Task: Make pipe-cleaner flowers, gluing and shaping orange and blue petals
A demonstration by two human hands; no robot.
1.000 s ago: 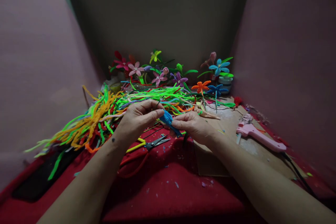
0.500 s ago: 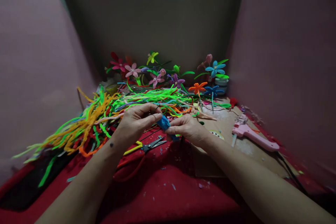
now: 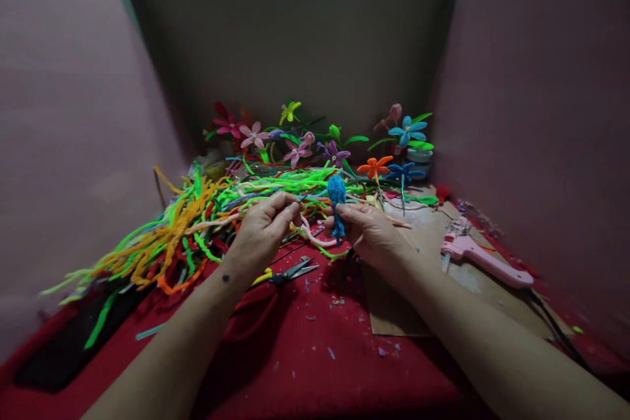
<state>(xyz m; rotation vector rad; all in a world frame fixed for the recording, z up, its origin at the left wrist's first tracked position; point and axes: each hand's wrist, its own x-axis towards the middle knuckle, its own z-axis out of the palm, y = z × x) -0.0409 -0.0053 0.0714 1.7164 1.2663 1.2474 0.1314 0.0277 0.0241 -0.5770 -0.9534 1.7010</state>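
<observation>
A blue fuzzy flower bud (image 3: 337,190), seemingly of pipe cleaner, stands upright between the thumb and fingers of my right hand (image 3: 361,226). Its frayed lower end hangs below the fingertips. To the left, apart from the bud, my left hand (image 3: 270,220) is closed in a pinch. A thin dark tip shows at its fingertips, too small to name. Beneath the hands, scissors (image 3: 290,273) with yellow and red on the handles lie on the red cloth (image 3: 315,367), partly hidden by my left arm.
Pipe cleaners (image 3: 207,210) in many colours are heaped at the left and middle. Behind them are several finished flowers (image 3: 298,151). At the right a pink glue gun (image 3: 485,259) lies on cardboard (image 3: 394,308), its cord running off right. A small jar (image 3: 420,161) stands at the back right.
My left hand has let go of the blue bud and moved slightly apart from it. My right hand has turned the bud upright and raised it.
</observation>
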